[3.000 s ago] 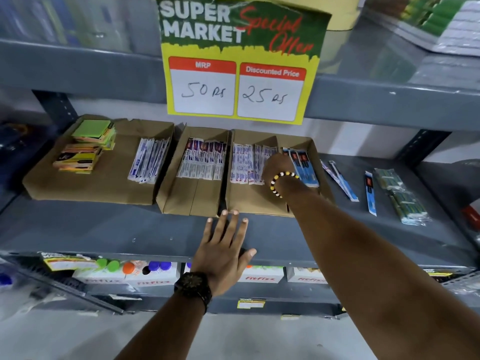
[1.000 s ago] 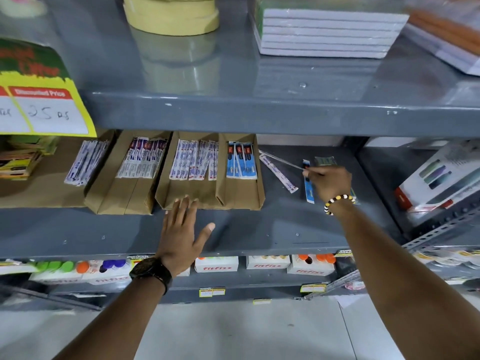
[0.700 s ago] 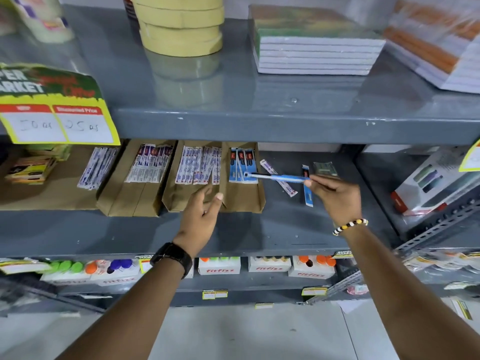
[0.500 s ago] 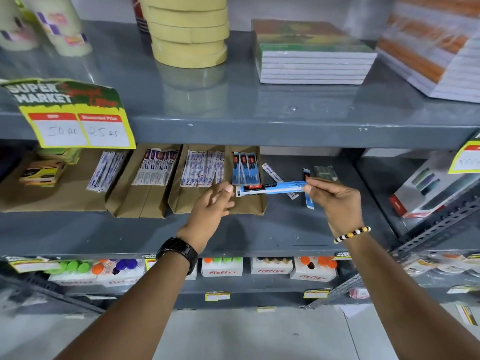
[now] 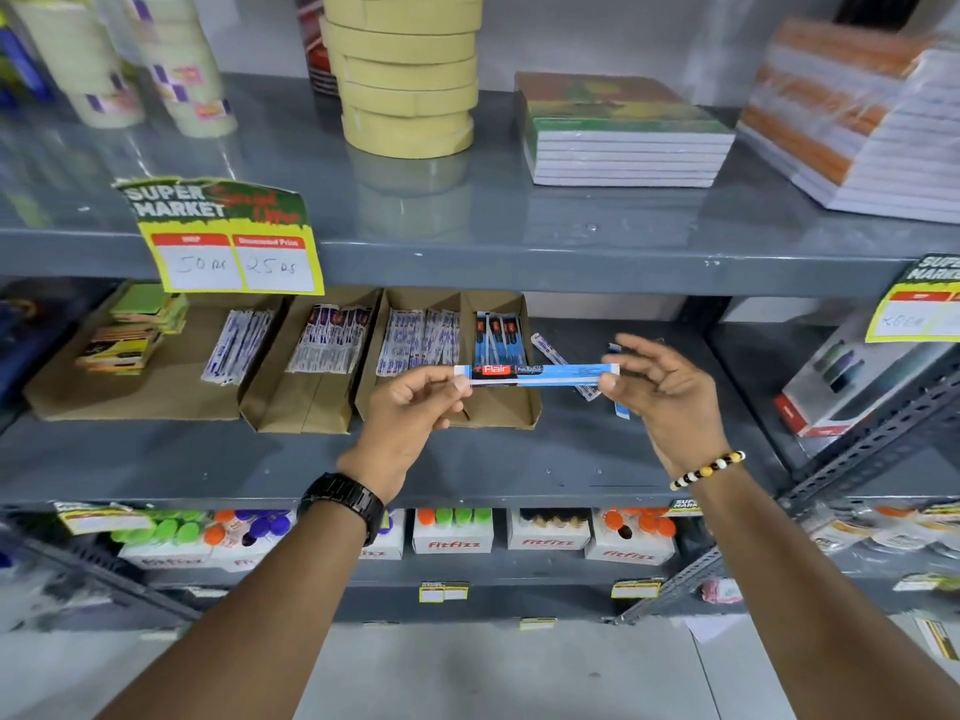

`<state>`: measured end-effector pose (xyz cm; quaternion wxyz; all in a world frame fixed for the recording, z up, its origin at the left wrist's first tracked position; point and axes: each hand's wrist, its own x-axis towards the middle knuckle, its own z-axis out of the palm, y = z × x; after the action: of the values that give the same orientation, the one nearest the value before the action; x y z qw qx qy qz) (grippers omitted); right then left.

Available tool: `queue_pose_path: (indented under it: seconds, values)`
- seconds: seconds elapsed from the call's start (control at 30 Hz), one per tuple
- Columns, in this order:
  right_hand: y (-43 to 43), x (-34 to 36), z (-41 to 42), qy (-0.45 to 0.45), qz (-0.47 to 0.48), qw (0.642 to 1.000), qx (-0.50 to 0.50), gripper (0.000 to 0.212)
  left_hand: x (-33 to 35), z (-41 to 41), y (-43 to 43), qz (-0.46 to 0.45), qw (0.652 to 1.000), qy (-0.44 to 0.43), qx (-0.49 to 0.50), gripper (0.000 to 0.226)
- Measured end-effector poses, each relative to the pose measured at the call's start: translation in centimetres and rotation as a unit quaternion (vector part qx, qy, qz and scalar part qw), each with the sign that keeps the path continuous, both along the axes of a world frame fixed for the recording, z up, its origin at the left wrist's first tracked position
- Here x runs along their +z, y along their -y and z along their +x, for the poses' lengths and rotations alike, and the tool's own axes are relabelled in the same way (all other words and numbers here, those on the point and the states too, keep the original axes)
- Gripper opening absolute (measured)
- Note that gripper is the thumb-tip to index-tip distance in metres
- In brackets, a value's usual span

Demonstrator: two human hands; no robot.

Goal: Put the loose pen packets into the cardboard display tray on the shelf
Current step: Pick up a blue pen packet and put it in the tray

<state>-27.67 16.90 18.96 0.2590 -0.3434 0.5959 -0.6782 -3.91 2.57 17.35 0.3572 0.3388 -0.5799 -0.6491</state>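
Observation:
I hold a blue pen packet [image 5: 540, 374] level in front of the middle shelf. My left hand [image 5: 410, 407] pinches its left, red-labelled end. My right hand [image 5: 660, 397] touches the right end with thumb and forefinger, its other fingers spread. Behind it stands the cardboard display tray [image 5: 511, 410], whose right compartment holds several blue packets [image 5: 496, 337] and whose left compartment holds white packets [image 5: 415, 340]. A loose white packet [image 5: 545, 345] and a loose blue packet [image 5: 621, 409] lie on the shelf to the right of the tray, partly hidden by my right hand.
Two more cardboard trays [image 5: 306, 402] with pen packets and sticky notes [image 5: 130, 335] sit to the left. A yellow price sign [image 5: 234, 252] hangs from the upper shelf, which carries tape rolls [image 5: 410, 75] and notebooks [image 5: 618, 137]. A boxed item [image 5: 852, 376] stands at the right.
My right hand lifted the blue packet off the shelf and carried it left. My left hand rose from the shelf edge and took hold of its left end.

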Motion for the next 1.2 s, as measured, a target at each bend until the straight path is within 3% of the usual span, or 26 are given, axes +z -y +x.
queue_pose_path:
  seconds: [0.23, 0.6, 0.73, 0.83, 0.9, 0.97, 1.07, 1.2]
  values:
    - [-0.6, 1.1, 1.1, -0.052, 0.036, 0.998, 0.029, 0.033, 0.6, 1.5, -0.2, -0.003, 1.000, -0.027, 0.007, 0.010]
    - [-0.6, 0.7, 0.8, -0.264, 0.169, 0.948, 0.057, 0.010, 0.3, 1.9, -0.2, -0.003, 1.000, -0.007, 0.016, 0.012]
    - [-0.3, -0.7, 1.0, -0.251, 0.206, 0.943, 0.072, 0.005, -0.4, 1.4, 0.1, -0.014, 1.000, -0.006, -0.004, 0.016]
    - [0.3, -1.9, 1.2, -0.159, 0.198, 0.966, 0.045, 0.003, -2.1, 0.9, 0.9, -0.034, 0.999, 0.020, -0.023, 0.025]
    - [0.9, -2.9, 1.4, -0.098, 0.191, 0.977, 0.016, 0.004, -4.1, 1.1, 1.5, -0.086, 0.992, 0.081, -0.033, 0.028]
    - [1.8, -3.9, 1.7, -0.043, 0.188, 0.981, -0.019, 0.004, -7.1, 1.7, 2.1, -0.180, 0.964, 0.191, -0.042, 0.031]
    - [4.0, -5.1, 2.2, 0.044, 0.168, 0.983, -0.064, 0.010, -11.7, 2.5, 2.9, -0.341, 0.872, 0.348, -0.054, 0.048]
    - [7.8, -6.2, 2.7, 0.079, 0.171, 0.978, -0.087, 0.013, -15.1, 2.3, 3.4, -0.435, 0.787, 0.432, -0.068, 0.067]
